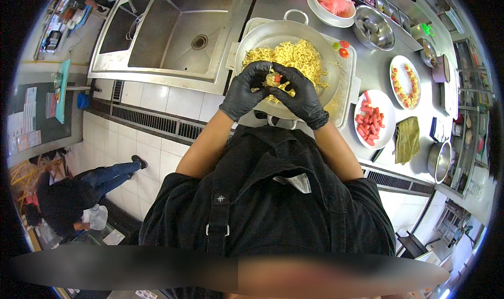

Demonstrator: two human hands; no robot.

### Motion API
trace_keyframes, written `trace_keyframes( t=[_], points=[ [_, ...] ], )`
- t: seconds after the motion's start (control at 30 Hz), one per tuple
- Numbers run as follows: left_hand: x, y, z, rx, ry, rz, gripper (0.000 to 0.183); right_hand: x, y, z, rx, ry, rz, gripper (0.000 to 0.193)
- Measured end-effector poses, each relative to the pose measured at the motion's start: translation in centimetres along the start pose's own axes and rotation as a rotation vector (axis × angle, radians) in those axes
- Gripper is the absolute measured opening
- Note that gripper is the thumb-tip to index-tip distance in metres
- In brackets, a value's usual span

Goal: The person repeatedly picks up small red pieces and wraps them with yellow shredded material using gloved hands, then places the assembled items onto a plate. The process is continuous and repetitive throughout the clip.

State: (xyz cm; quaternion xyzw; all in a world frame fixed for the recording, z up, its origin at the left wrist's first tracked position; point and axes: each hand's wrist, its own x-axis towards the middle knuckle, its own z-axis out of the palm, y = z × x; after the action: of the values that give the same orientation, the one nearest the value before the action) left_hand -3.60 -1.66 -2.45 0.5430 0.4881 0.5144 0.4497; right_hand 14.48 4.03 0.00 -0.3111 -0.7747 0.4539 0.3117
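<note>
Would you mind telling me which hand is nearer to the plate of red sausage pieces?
Right. The right hand is closer to the plate; the left hand lies beyond it.

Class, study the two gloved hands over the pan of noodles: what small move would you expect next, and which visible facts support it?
Probably closing the noodles over the red piece. Both the left hand and right hand cup a small clump of yellow noodles above the metal pan, and the red piece sits exposed on top between the fingers.
</note>
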Motion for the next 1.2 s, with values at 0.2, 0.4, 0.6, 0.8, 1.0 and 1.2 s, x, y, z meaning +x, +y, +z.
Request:
trace_keyframes(
  t=[0.2,0.4,0.6,0.8,1.0,1.2],
  points=[
    [0.2,0.7,0.6,0.119,0.023,0.069,0.057,-0.3,1.0,0.0,-0.089,0.074,0.007,0.038],
    [-0.1,2.9,0.8,0.425,0.066,0.279,0.05,-0.6,1.4,-0.3,0.14,0.049,0.275,0.033],
    [-0.6,2.8,1.3,0.349,0.04,0.091,0.037,-1.3,2.4,-0.8,0.468,0.034,0.332,0.034],
    [-1.4,2.0,2.4,0.221,0.047,-0.05,0.036,-2.1,1.2,-2.0,0.118,0.083,-0.034,0.038],
    [-1.0,0.6,5.0,0.236,0.017,0.015,0.034,-4.4,1.5,-4.1,0.058,0.13,-0.049,0.035],
    [0.0,0.2,9.1,0.101,-0.062,-0.044,0.05,-7.2,2.6,-7.8,0.162,0.106,0.173,0.028]
  ],
)
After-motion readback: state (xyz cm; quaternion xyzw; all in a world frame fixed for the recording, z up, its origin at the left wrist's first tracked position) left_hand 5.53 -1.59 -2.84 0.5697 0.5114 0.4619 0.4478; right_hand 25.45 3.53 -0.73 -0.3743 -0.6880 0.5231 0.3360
